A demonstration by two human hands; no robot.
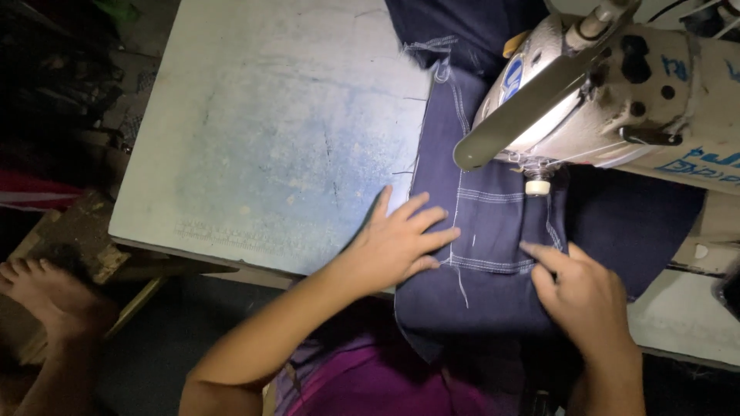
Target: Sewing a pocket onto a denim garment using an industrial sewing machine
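A piece of dark navy denim (493, 254) lies flat across the near edge of a pale sewing table (270, 139) and runs under the head of an industrial sewing machine (617, 92). The cloth is matte and heavy, marked with straight rows of white topstitching that outline a patch pocket, with loose white thread ends trailing off the seams. The left hand (397, 243) rests open on the denim, palm down and fingers spread, pressing its left edge; it grips nothing. The right hand (586, 296) lies on the cloth just below the presser foot (537, 186), fingers loosely curled and the forefinger stretched along the stitched seam, holding nothing.

The tabletop is a worn, smooth board, off-white with a blue-tinged scuffed patch and fine cracks. The machine's body is cream-painted metal, chipped and grimy, with a blue oval badge on its rounded end and blue lettering along its side. A bare foot (46, 296) shows at lower left.
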